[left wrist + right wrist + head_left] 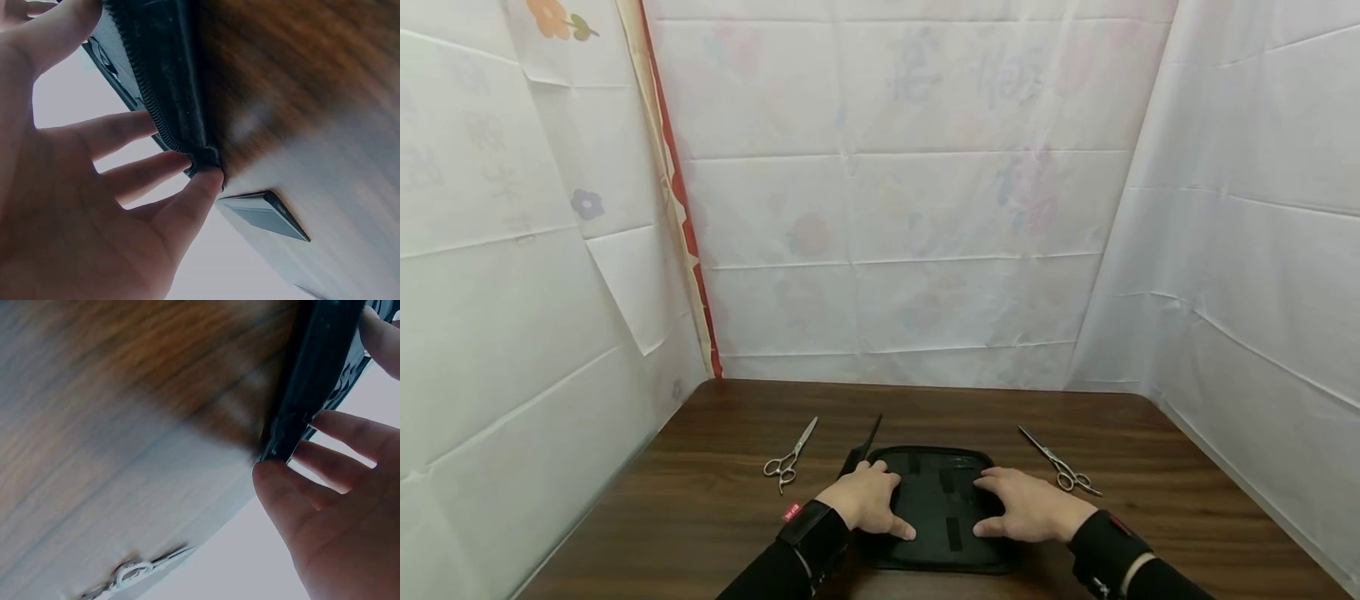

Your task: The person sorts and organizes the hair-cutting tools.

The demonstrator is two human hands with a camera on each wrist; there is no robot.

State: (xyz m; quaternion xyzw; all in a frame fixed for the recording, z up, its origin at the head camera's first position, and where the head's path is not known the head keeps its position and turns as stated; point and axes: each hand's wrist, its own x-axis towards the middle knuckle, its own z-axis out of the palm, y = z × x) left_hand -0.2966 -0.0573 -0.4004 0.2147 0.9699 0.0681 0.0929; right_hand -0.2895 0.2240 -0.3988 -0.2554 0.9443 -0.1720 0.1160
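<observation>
An unfolded black zip case (936, 500) with dark elastic loops lies on the table, its toothed zipper edge (140, 81) showing in the left wrist view. My left hand (867, 500) rests on its left side, thumb over the inner face and fingertips at the rim. Across from it, my right hand (1026, 504) touches the right side with fingers spread. Just beyond the left hand lies a slim black tool (867, 442), wide at the near end and tapering to a narrow tip, partly hidden by that hand.
Silver scissors (790, 458) lie on the wooden table (700, 500) to the left. A second pair of scissors (1060, 467) lies beyond the right hand. White patterned sheets (887, 208) enclose the table at the back and both sides.
</observation>
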